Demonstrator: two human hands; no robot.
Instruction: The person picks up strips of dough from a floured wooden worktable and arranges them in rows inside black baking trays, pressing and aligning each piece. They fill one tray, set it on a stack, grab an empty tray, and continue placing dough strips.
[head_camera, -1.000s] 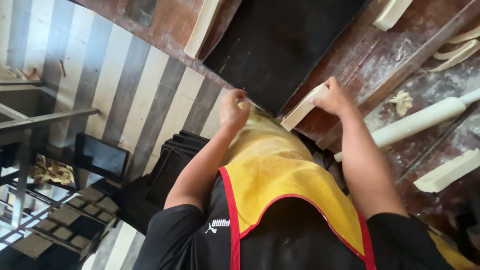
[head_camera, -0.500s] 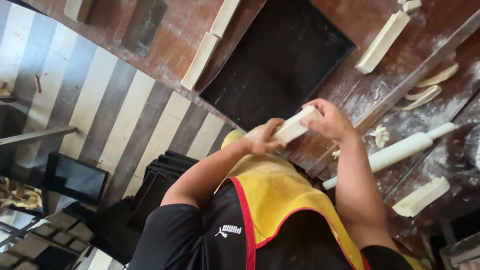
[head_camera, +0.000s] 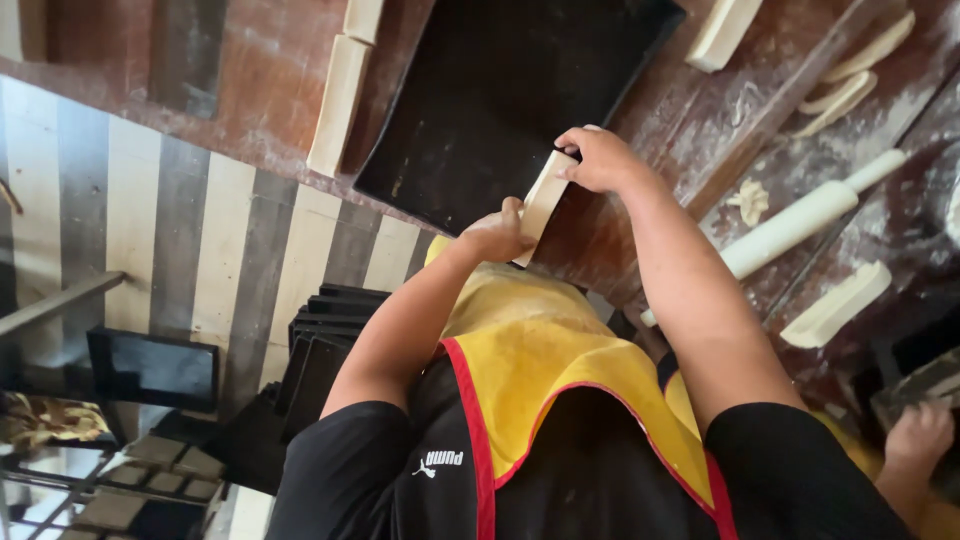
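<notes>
Both my hands grip one pale, flat dough strip (head_camera: 543, 205). My left hand (head_camera: 495, 235) pinches its lower end, close to my yellow apron (head_camera: 540, 350). My right hand (head_camera: 600, 158) holds its upper end, at the near right edge of a black baking tray (head_camera: 480, 100). The strip is stretched between the hands, tilted, just over the floury wooden table (head_camera: 650, 120). The tray's inside looks bare.
More pale dough strips (head_camera: 338, 100) lie left of the tray, with another strip (head_camera: 722, 35) at the top right. A white rolling pin (head_camera: 800, 220) and a dough piece (head_camera: 835, 305) lie to the right. Another person's hand (head_camera: 920, 435) shows bottom right. Black trays (head_camera: 320, 340) are stacked below on the striped floor.
My hands came together on the dough strip and carried it from the table edge up to the black tray's corner. The view has shifted toward the tray.
</notes>
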